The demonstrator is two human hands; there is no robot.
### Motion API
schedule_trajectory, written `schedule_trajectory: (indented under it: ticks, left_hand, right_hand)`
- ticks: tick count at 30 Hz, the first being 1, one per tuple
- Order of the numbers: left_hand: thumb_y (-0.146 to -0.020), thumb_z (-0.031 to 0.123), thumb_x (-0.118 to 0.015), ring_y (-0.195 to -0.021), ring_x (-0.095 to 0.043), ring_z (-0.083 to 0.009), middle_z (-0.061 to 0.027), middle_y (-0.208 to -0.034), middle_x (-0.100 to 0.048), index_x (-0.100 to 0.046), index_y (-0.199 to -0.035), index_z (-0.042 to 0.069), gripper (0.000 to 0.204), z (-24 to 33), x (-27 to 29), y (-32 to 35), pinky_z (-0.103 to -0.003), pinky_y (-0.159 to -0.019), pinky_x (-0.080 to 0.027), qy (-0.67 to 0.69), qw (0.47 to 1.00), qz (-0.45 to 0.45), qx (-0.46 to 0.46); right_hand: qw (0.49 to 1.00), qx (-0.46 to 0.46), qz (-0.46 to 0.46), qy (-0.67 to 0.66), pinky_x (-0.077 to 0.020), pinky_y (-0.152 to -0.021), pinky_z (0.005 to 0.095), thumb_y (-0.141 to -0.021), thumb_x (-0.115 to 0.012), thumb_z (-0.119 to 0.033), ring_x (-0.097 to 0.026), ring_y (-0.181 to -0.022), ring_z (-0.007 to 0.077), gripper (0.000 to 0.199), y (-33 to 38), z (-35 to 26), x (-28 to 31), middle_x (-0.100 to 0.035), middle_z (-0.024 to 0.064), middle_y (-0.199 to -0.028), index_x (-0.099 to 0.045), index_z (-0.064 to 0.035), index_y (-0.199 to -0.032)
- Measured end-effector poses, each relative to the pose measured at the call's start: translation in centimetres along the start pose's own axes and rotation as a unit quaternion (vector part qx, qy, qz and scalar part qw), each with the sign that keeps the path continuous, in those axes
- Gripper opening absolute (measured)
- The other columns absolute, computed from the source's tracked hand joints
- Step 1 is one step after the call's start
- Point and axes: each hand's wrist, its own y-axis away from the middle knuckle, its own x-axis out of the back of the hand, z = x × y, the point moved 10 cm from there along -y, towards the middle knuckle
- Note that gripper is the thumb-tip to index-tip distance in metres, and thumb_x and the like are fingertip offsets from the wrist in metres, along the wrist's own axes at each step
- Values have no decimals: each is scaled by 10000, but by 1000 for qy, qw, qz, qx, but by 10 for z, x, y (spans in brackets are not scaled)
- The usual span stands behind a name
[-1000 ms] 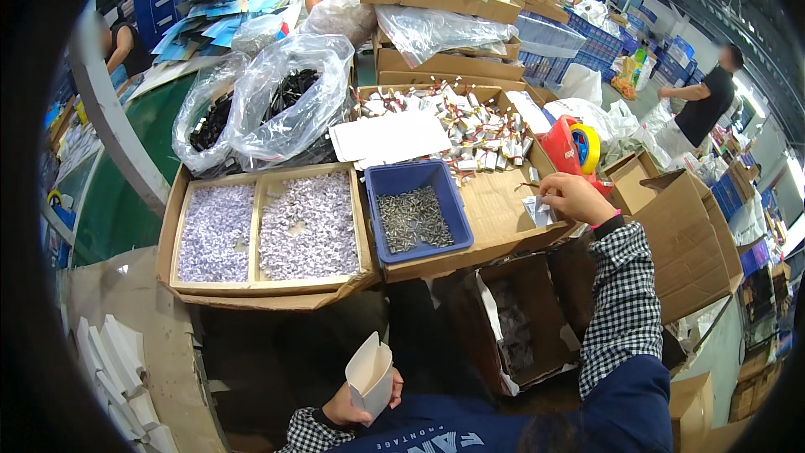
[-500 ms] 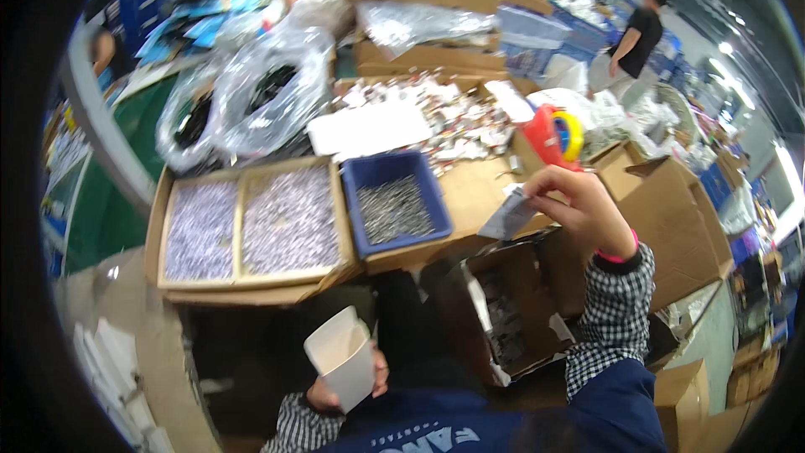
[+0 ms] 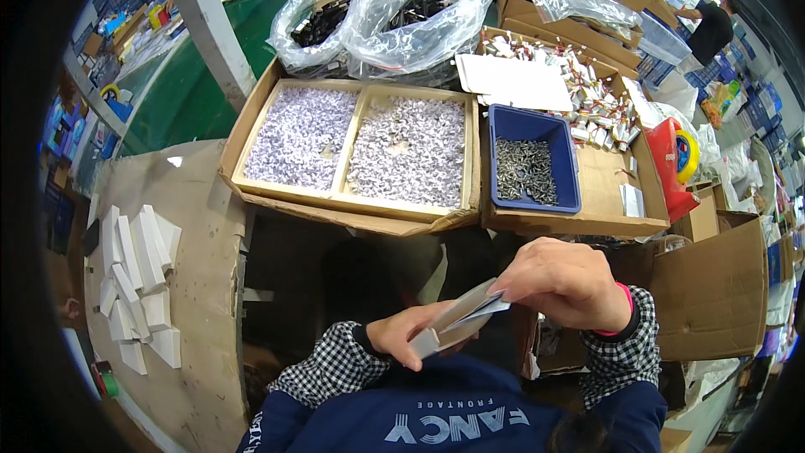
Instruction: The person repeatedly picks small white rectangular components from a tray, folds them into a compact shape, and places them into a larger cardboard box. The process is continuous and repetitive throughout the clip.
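Note:
Low in front of my body, my left hand (image 3: 401, 333) is closed round a small white box (image 3: 453, 316), which lies tilted with its open end up. My right hand (image 3: 573, 283) pinches a folded paper leaflet (image 3: 485, 310) between thumb and fingers. Part of that leaflet is at the box's opening, between its walls; how deep it reaches I cannot tell. Below my right wrist, an open brown carton (image 3: 537, 331) is partly hidden by my arm.
Ahead, a divided wooden tray (image 3: 356, 147) holds many small white pieces. Right of it are a blue bin (image 3: 577, 176) of metal parts and a carton with small wired parts (image 3: 604, 105). A red tape dispenser (image 3: 668, 159) stands beyond. Several white boxes (image 3: 147, 252) lie at left.
My right hand has brought the leaflet from over the right-hand carton down to the white box. The box is now tilted over toward it. My view has swung left.

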Motion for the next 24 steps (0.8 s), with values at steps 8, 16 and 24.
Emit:
schedule_trajectory:
  ticks: [8, 16, 24]
  left_hand:
    - [-589, 406, -872, -1287, -378, -178, -115, -1384, -394, -169, -1465, -2, 1195, -7, 14, 8, -321, -1079, -279, 1, 999, 8, 38]
    - [-700, 397, -785, -1189, -437, -225, -140, -1329, -392, -173, -1438, -12, 1043, 10, 24, 19, -376, -960, -411, 76, 993, 27, -83]
    - [-591, 269, -869, -1069, -473, -312, -175, -1205, -466, -286, -1414, 29, 1037, 13, 38, 36, -461, -794, -433, 203, 966, 71, -146]
  right_hand:
    - [997, 12, -52, 58, -473, -711, 311, -715, -709, -62, -578, -813, 211, 295, -11, -2, -24, -608, 58, -1029, -644, -98, -1000]
    - [972, -96, 25, 213, -510, -682, 342, -797, -672, -84, -637, -762, 244, 171, -1, 59, 50, -674, 68, -836, -690, -116, -964]
    - [887, -378, 221, 145, -485, -672, 226, -888, -628, -152, -622, -739, 85, 213, 57, 184, 184, -681, 64, -795, -652, 37, -983]
